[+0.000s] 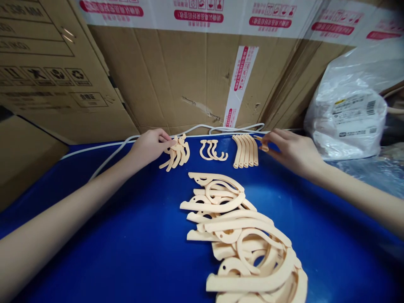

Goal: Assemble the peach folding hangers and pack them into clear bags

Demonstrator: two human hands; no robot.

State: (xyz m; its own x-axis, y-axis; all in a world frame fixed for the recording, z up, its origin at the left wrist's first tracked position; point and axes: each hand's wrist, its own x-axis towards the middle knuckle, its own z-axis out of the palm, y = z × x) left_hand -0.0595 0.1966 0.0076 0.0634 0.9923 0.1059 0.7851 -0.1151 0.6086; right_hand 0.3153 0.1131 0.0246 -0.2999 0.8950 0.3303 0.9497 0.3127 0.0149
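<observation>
My left hand (151, 145) has its fingers closed at the upper left of a loose pile of small cream curved plastic pieces (178, 155), pinching one of them. Cream hooks (212, 150) lie grouped to the right of that pile. Further right, several curved hanger arms (245, 151) rest side by side in a neat row. Just beyond the row, my right hand (293, 151) pinches a small cream curved piece (264, 146), partly hidden by the fingers. Folded cream hangers (249, 277) overlap in a long heap, nearer to me.
A blue table surface (126, 252) lies under everything. Cardboard boxes (176, 80) stand along its back edge, with a white cable (110, 162) running before them. At the right are a clear plastic bag (347, 109) with a label and more plastic wrapping.
</observation>
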